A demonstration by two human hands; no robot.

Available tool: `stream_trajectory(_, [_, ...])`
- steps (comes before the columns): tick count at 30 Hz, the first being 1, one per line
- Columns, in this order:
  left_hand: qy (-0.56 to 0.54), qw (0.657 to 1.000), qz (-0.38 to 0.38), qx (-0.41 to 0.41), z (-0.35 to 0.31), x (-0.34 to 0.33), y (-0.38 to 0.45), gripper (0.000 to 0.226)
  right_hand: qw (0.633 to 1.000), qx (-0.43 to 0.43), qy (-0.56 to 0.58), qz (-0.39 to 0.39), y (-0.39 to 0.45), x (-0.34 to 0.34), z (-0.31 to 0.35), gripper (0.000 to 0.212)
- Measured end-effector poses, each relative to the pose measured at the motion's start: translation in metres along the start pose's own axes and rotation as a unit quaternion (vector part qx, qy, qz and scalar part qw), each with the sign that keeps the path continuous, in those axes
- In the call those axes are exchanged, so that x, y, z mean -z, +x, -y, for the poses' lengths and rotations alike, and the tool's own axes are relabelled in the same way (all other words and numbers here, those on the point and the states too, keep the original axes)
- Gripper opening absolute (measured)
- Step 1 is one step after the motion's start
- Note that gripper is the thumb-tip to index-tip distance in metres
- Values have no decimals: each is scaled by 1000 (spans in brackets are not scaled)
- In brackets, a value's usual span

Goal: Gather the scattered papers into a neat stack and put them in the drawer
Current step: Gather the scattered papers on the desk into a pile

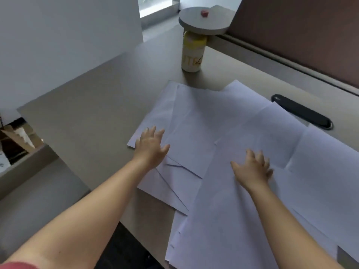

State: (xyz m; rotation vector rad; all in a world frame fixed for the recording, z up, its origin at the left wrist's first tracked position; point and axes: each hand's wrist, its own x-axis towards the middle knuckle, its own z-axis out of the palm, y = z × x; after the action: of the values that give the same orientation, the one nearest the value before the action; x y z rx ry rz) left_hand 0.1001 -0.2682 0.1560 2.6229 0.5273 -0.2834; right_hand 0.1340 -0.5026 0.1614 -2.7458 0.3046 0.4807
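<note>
A beige desk point(93, 117) fills most of the frame, running from the lower centre up to the top right, where a dark brown partition point(303, 35) backs it. A white wall point(58, 35) takes the upper left, with a strip of window point(157, 5) at top centre. The desk's left edge cuts diagonally through the left of the frame; beyond it, at the far left, you can see a lower ledge and some cardboard point(17, 140).

The papers point(223, 121) lie scattered over the centre and right of the desk — white sheets overlapping at different angles, several hanging past the near edge at the bottom of the frame. Your left hand point(151, 146) rests flat on the leftmost sheets, fingers spread. Your right hand point(252, 167) lies on a large sheet at centre right, fingers loosely fanned and slightly blurred, gripping nothing.

Bare desk lies to the left of the papers and above them. At top centre a white bottle with a yellow cap point(192, 53) stands under a round grey disc point(206, 20) carrying a small red object point(204, 13). A black oval cable slot point(301, 111) sits at the papers' upper right edge.
</note>
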Motion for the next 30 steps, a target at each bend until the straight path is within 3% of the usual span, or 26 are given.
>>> stream_trajectory(4, [109, 989, 82, -55, -5, -19, 11, 68, 997, -50, -31, 42, 4, -20, -14, 86])
stream_trajectory(12, [130, 981, 99, -108, 8, -16, 17, 63, 991, -40, 115, -53, 35, -26, 21, 79])
stream_trajectory(16, [23, 996, 53, -75, -5, -6, 23, 54, 975, -21, 190, -110, 33, -12, 18, 64])
stream_trajectory(19, [-96, 995, 25, -26, -24, -2, 36, 60, 982, -128, 107, -92, 15, -7, -6, 68])
stream_trajectory(21, [-197, 979, 27, 37, -35, 1, 45, 65, 979, -177, 82, -52, 1, -9, -17, 73])
stream_trajectory(24, [-323, 939, 38, 111, -43, 3, 59, 69, 980, -183, 57, -50, -9, -13, -16, 73])
stream_trajectory(27, [-363, 920, 109, 103, -44, 2, 63, 52, 979, -183, 68, -60, -6, -12, -4, 69])
stream_trajectory(30, [-372, 915, 144, 58, -38, 1, 66, 52, 973, -192, 114, -62, 0, -9, 2, 70])
